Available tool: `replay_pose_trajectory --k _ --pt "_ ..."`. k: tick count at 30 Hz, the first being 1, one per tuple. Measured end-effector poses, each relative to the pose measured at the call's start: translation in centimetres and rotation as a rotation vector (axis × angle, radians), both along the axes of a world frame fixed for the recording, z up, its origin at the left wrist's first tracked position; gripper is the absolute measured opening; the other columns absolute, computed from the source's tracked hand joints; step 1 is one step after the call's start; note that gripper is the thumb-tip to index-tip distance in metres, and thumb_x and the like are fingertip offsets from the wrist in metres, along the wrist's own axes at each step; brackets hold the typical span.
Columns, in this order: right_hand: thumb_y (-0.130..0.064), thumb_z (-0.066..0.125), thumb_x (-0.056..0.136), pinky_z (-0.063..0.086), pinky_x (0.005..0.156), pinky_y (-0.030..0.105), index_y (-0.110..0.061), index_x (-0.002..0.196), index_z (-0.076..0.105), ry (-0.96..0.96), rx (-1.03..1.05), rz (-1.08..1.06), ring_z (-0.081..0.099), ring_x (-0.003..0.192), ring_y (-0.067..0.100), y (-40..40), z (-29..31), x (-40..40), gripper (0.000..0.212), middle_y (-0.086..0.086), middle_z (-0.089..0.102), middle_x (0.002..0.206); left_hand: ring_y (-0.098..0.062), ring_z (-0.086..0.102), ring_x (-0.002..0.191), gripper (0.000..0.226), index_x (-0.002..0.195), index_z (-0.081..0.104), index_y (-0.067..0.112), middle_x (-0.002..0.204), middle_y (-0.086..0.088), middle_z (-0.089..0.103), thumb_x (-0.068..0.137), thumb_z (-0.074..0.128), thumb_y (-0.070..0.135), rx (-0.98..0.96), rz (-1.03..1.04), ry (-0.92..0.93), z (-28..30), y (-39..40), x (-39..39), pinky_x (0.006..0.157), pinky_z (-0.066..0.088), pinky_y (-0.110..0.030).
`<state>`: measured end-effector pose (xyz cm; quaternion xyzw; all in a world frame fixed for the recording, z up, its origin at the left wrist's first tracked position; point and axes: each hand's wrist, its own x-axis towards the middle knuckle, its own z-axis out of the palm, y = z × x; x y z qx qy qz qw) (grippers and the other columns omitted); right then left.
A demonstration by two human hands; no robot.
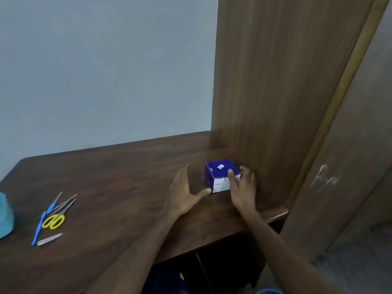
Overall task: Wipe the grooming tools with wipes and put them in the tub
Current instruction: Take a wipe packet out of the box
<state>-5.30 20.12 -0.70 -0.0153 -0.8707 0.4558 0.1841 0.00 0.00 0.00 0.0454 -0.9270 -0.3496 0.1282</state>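
A small blue and white box [218,174] sits on the dark wooden table [118,179] near the right rear corner. My right hand [241,187] grips its right side, thumb on the top edge and fingers round the far side. My left hand [183,190] is spread flat just left of the box, its thumb tip touching the box's lower front corner. At the table's left lie the grooming tools: yellow-handled scissors [55,219], a blue-handled tool [39,227], a second blue-handled tool [53,204] and a metal nail clipper [49,239]. A teal tub [5,217] shows partly at the left edge.
A brown wooden panel [275,92] rises right behind the box. A grey wall backs the table. The table's front edge runs diagonally, with a dark cabinet space [212,270] below it.
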Motion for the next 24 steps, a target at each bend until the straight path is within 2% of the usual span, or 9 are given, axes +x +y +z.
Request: replay_pose_trajectory --k 2,4,5,9,11,13,16,20,24 --pt "-0.063 0.046 0.104 0.055 0.100 0.037 -0.016 0.144 0.054 -0.101 -0.140 0.055 0.059 0.131 0.023 0.0 -0.1 -0.3 0.062 0.009 0.061 0.145 -0.021 0.021 0.162 0.137 0.170 0.008 0.023 0.179 0.002 0.010 0.068 0.073 0.088 0.020 -0.024 -0.039 0.1 0.9 -1.3 0.125 0.033 -0.048" --pt "-0.065 0.046 0.102 0.053 0.078 0.021 -0.018 0.132 0.063 -0.127 -0.188 0.092 0.068 0.114 0.016 0.3 -0.1 -0.3 0.058 0.005 0.071 0.132 -0.019 0.023 0.162 0.141 0.170 0.007 0.024 0.179 0.003 0.011 0.064 0.077 0.087 0.037 -0.063 -0.058 0.0 1.4 -2.4 0.125 0.034 -0.048" --pt "-0.071 0.044 0.099 0.053 0.076 0.021 -0.021 0.127 0.065 -0.107 -0.179 0.115 0.070 0.109 0.014 0.4 -0.3 -0.6 0.061 0.002 0.074 0.126 -0.018 0.027 0.160 0.140 0.170 0.009 0.025 0.178 0.003 0.016 0.064 0.080 0.085 0.066 -0.078 -0.049 -0.3 1.4 -3.0 0.126 0.035 -0.047" --pt "-0.087 0.037 0.092 0.057 0.097 0.045 -0.041 0.118 0.065 -0.029 0.009 0.199 0.071 0.108 0.006 0.7 -1.6 -1.4 0.059 -0.015 0.076 0.115 0.000 0.057 0.136 0.125 0.162 0.030 0.034 0.152 0.022 0.056 0.062 0.084 0.085 0.200 -0.130 0.056 -2.2 0.5 -4.0 0.115 0.050 -0.044" --pt "-0.087 0.041 0.092 0.057 0.097 0.049 -0.045 0.117 0.064 -0.024 -0.022 0.221 0.070 0.107 0.004 0.8 -1.8 -1.7 0.054 -0.020 0.076 0.111 -0.001 0.055 0.138 0.132 0.166 0.020 0.033 0.154 0.023 0.055 0.063 0.082 0.086 0.211 -0.136 0.060 -2.6 0.4 -4.1 0.115 0.049 -0.041" --pt "-0.078 0.050 0.095 0.061 0.092 0.045 -0.042 0.116 0.067 -0.015 -0.104 0.250 0.070 0.107 0.001 0.9 -1.4 -1.2 0.045 -0.020 0.075 0.110 -0.004 0.051 0.143 0.136 0.168 0.013 0.031 0.159 0.018 0.050 0.065 0.081 0.085 0.216 -0.135 0.068 -2.7 0.6 -3.9 0.117 0.047 -0.041" --pt "-0.060 0.058 0.099 0.063 0.089 0.037 -0.034 0.118 0.071 0.007 -0.188 0.270 0.070 0.110 0.001 0.9 -0.9 -0.3 0.035 -0.016 0.075 0.113 -0.004 0.054 0.140 0.129 0.166 0.022 0.031 0.157 0.017 0.052 0.064 0.082 0.085 0.219 -0.139 0.069 -2.8 0.6 -3.5 0.115 0.050 -0.044" --pt "-0.066 0.058 0.098 0.063 0.088 0.045 -0.035 0.111 0.072 0.028 -0.271 0.288 0.072 0.110 0.005 1.0 -1.1 -0.2 0.037 -0.012 0.077 0.112 0.000 0.058 0.133 0.121 0.160 0.032 0.036 0.150 0.020 0.058 0.062 0.085 0.083 0.237 -0.147 0.063 -2.8 0.0 -3.6 0.110 0.055 -0.042" --pt "-0.068 0.057 0.093 0.061 0.086 0.051 -0.029 0.103 0.073 0.090 -0.307 0.297 0.072 0.107 0.008 1.1 -1.0 0.0 0.043 -0.009 0.077 0.108 0.000 0.057 0.136 0.128 0.165 0.027 0.034 0.153 0.018 0.058 0.062 0.089 0.078 0.262 -0.190 0.059 -2.4 -0.1 -3.5 0.114 0.053 -0.039"
